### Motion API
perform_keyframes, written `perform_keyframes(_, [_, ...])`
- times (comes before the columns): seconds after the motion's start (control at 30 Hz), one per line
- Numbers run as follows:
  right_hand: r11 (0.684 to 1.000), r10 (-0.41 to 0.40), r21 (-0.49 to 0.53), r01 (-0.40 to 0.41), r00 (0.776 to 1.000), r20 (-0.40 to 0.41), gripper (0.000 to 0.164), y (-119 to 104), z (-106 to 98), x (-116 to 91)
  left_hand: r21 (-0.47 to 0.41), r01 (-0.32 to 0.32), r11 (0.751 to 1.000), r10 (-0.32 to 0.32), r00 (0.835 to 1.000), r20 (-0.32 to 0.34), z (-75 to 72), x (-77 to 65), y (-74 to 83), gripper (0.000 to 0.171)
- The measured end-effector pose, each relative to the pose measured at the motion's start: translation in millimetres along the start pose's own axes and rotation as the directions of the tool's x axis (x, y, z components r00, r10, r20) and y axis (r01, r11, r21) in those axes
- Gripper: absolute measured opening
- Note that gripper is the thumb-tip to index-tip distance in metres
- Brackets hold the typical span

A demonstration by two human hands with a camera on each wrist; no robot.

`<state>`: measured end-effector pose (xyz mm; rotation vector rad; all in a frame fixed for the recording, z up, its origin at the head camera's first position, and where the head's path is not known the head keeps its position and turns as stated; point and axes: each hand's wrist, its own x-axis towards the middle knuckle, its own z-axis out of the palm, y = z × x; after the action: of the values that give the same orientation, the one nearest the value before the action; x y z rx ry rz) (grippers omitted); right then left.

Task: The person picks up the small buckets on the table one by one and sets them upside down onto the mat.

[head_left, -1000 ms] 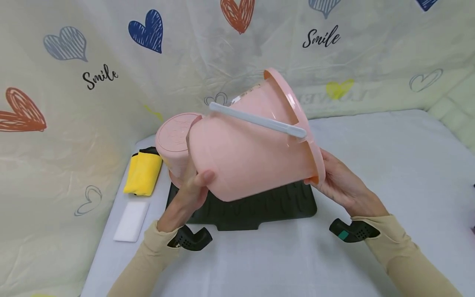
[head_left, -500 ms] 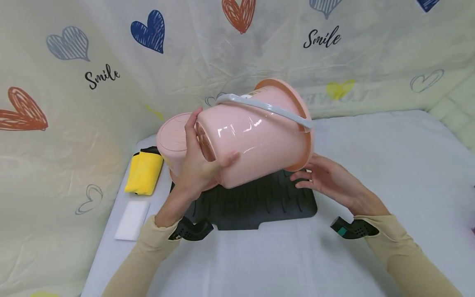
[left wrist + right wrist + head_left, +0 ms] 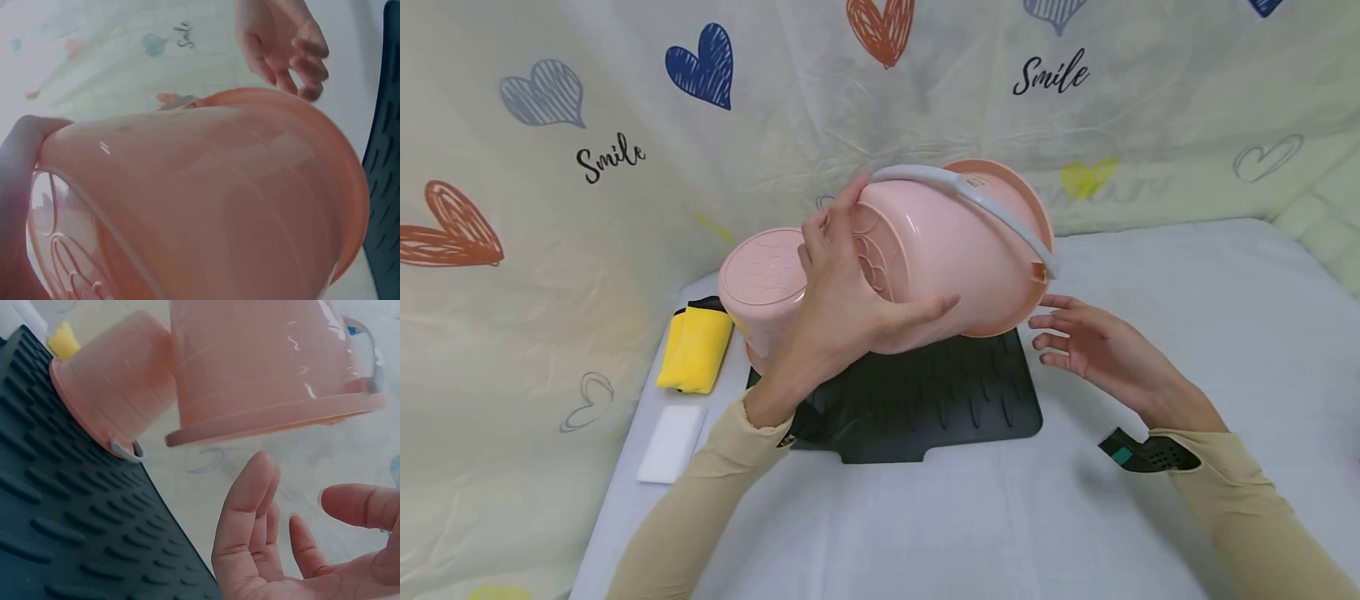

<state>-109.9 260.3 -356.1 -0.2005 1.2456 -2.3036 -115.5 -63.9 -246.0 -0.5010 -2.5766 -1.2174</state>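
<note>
A pink bucket (image 3: 977, 267) is held tilted on its side in the air, its base toward the left and its mouth toward the right. My left hand (image 3: 842, 308) grips it round the base, thumb on the near wall and fingers over the far side. The grey-white handle (image 3: 992, 212) lies across its upper side. Just right of the rim, my right hand (image 3: 1112, 358) hovers with loosely bent fingers and holds nothing; the right wrist view shows a gap between its fingers (image 3: 240, 515) and the rim (image 3: 275, 425).
Another pink bucket (image 3: 763, 271) stands upside down at the left of a black ridged mat (image 3: 955, 400). A folded yellow cloth (image 3: 696, 346) and a white block (image 3: 672, 443) lie on the table (image 3: 955, 525) to the left. A printed curtain (image 3: 925, 100) hangs behind.
My right hand has let go of the rim and moved away to the right. My left hand has turned the bucket so its base faces me more, shifting it slightly right.
</note>
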Motion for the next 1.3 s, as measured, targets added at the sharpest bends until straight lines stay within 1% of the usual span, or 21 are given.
perform_keyframes(0.07, [1.000,-0.008,0.027,0.009,1.000,-0.020,0.027,-4,-5,-3,0.060,-0.026,0.998,0.025,1.000,0.014,1.6,6.0,3.9,0.130])
perform_keyframes(0.13, [0.999,-0.012,0.043,0.014,0.999,-0.038,0.028,-8,-9,-6,0.130,-0.051,0.990,0.045,0.998,0.045,3.5,11.7,6.9,0.131])
perform_keyframes(0.23, [0.998,-0.010,0.056,0.014,0.998,-0.063,0.027,-13,-13,-8,0.237,-0.105,0.966,0.080,0.990,0.113,6.5,19.2,9.3,0.131])
perform_keyframes(0.33, [0.999,-0.007,0.049,0.011,0.996,-0.085,0.025,-15,-16,-10,0.289,-0.143,0.946,0.090,0.978,0.189,8.8,25.3,10.7,0.127])
perform_keyframes(0.43, [0.998,-0.014,0.056,0.019,0.996,-0.088,0.026,-16,-20,-12,0.305,-0.164,0.938,0.087,0.964,0.251,10.4,31.7,12.1,0.124])
perform_keyframes(0.57, [0.995,-0.032,0.088,0.039,0.996,-0.080,0.027,-17,-26,-16,0.310,-0.182,0.933,0.075,0.942,0.328,10.8,42.6,13.3,0.122])
perform_keyframes(0.77, [0.995,-0.029,0.094,0.037,0.995,-0.092,0.027,-17,-32,-18,0.298,-0.239,0.924,0.094,0.898,0.430,11.9,58.1,13.2,0.120])
perform_keyframes(0.87, [0.995,-0.026,0.098,0.035,0.996,-0.088,0.027,-17,-33,-18,0.298,-0.260,0.918,0.099,0.881,0.463,14.2,64.4,13.0,0.120])
perform_keyframes(1.0, [0.992,-0.033,0.117,0.041,0.997,-0.076,0.028,-14,-34,-21,0.313,-0.281,0.907,0.097,0.864,0.494,17.4,72.9,13.4,0.119])
perform_keyframes(1.1, [0.991,-0.025,0.126,0.034,0.997,-0.072,0.028,-16,-31,-21,0.319,-0.276,0.907,0.082,0.856,0.510,18.1,75.9,8.7,0.118])
perform_keyframes(1.2, [0.989,-0.028,0.141,0.039,0.997,-0.077,0.028,-15,-26,-20,0.342,-0.280,0.897,0.065,0.849,0.524,16.3,81.7,6.7,0.119])
perform_keyframes(1.27, [0.989,-0.031,0.143,0.045,0.995,-0.094,0.027,-14,-23,-21,0.338,-0.295,0.894,0.073,0.839,0.540,16.3,85.9,6.9,0.118])
perform_keyframes(1.3, [0.988,-0.031,0.146,0.046,0.994,-0.102,0.027,-14,-23,-23,0.334,-0.306,0.892,0.079,0.831,0.551,16.9,88.1,7.4,0.118])
